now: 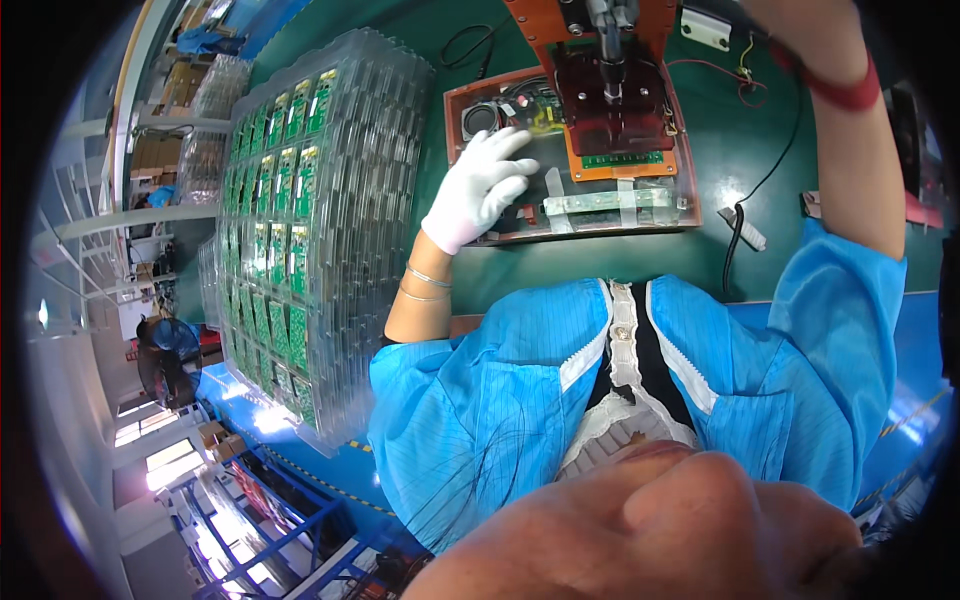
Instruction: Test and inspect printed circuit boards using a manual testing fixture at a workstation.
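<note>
My left hand (480,190), in a white glove, has its fingers spread over the left side of a shallow test-fixture box (685,180) with a clear cover. Nothing shows in its grasp, and contact with the cover is hard to judge. A round speaker (481,121) and wiring lie just beyond the fingers. To its right, an orange holder (590,174) carries a green circuit board (628,159), partly hidden beneath a dark red translucent press plate (605,110). My right hand (815,35) is raised at the upper right beside the orange press frame (655,30); the picture's edge cuts off its fingers.
A tall stack of clear plastic trays (360,200) with several green boards stands at the left. Black cable (738,235) and thin red wires (715,66) run over the green bench (735,150) at the right. A white block (706,30) sits near the press.
</note>
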